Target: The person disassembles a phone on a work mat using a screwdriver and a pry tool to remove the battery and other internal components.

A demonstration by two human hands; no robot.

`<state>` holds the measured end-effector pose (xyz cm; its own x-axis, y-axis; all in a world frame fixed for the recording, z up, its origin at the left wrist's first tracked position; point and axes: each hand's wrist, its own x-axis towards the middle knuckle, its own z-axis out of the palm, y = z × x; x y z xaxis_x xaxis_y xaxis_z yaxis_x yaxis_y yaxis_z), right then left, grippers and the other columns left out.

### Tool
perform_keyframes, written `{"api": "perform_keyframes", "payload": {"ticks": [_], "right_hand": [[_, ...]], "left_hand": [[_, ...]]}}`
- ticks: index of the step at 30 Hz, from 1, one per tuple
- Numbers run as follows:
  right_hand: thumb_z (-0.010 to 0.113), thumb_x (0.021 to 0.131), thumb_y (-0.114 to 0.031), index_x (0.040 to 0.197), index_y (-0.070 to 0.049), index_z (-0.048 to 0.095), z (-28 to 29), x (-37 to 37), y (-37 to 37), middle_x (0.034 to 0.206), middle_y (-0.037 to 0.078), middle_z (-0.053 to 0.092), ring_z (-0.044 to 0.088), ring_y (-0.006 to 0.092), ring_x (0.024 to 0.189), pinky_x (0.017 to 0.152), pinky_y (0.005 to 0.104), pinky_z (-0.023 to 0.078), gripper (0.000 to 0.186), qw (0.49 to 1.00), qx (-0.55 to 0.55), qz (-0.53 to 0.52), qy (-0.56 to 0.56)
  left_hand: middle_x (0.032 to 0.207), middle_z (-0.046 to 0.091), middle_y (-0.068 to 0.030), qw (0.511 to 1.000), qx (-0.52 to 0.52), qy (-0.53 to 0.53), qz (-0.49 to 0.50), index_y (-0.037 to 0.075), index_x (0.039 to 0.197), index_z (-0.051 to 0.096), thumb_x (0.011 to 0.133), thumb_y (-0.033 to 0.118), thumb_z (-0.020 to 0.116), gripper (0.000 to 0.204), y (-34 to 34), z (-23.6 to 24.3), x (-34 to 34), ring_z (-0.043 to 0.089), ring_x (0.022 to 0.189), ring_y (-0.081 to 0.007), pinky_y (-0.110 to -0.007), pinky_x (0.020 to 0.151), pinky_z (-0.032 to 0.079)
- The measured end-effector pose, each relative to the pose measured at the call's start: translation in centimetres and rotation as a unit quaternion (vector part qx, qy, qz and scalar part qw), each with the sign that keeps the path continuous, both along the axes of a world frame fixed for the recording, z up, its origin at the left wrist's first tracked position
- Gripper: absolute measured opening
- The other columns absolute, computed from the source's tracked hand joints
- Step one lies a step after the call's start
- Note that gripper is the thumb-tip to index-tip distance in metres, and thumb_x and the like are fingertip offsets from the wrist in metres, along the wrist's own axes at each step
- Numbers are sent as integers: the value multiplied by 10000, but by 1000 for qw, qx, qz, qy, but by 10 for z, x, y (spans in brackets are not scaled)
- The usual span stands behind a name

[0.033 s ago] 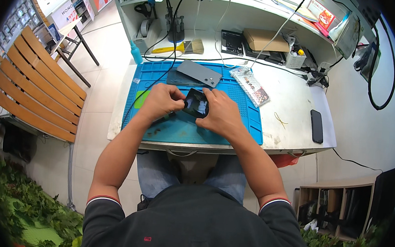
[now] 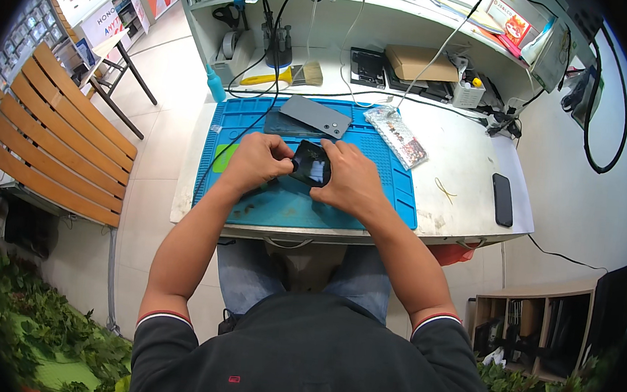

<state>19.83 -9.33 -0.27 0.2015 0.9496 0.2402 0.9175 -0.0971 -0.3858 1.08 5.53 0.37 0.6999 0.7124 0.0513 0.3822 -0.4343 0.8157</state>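
Observation:
My right hand (image 2: 346,176) grips a black phone (image 2: 308,165) by its right side and corners, over a blue silicone mat (image 2: 394,195). My left hand (image 2: 257,161) pinches at the phone's left edge; whether something small is between those fingertips is hidden. The phone's dark glossy face is turned up, with pale reflections on it. Just beyond my hands a grey phone back panel with round lens openings (image 2: 314,113) lies on a darker flat piece (image 2: 282,126). A light-green item (image 2: 225,154) shows beside my left hand, and a bubble-wrapped package (image 2: 395,136) lies at the mat's upper right.
A dark phone (image 2: 502,200) and yellow band (image 2: 445,192) lie on the white desk right. Cables cross the mat's left. Behind are a yellow brush (image 2: 267,79), blue bottle (image 2: 215,84), cardboard box (image 2: 420,61) and shelf. A wooden chair (image 2: 60,139) stands left, a cubby (image 2: 533,305) lower right.

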Motion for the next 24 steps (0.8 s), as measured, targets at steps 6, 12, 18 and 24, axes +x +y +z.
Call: {"api": "perform_keyframes", "payload": {"ticks": [6,12,18,24], "right_hand": [[914,679,-360,1482,18,624,0,5,3,1295,190,725,676,362,1289,1069,456,587,934,999,-7,13,28],[915,662,-366,1491,22,625,-3,11,2,1265,198,734,691,372,1258,1060,457,587,960,999,-20,12,44],[903,648,-391,1461,30,654,-11,14,-2,1221,212,731,704,397,1181,1033,466,580,948,997,-14,-17,71],[903,651,-417,1429,46,674,-8,18,-6,1220,236,746,728,410,1132,1020,464,582,934,994,-15,-36,101]], "left_hand": [[819,773,-70,986,-144,-19,-86,-27,1046,843,846,83,792,234,36,-4,-8,704,745,-117,-288,695,567],[814,747,-61,973,-194,-23,-122,-20,1118,855,901,109,758,271,41,-2,-9,651,722,-128,-292,699,522],[840,747,-50,976,-192,-47,-91,-9,1118,857,933,111,781,233,66,-19,-5,628,719,-123,-271,684,500],[869,766,-40,988,-140,-49,47,7,1092,854,922,151,807,228,93,-13,15,674,786,-86,-236,699,503]]}}
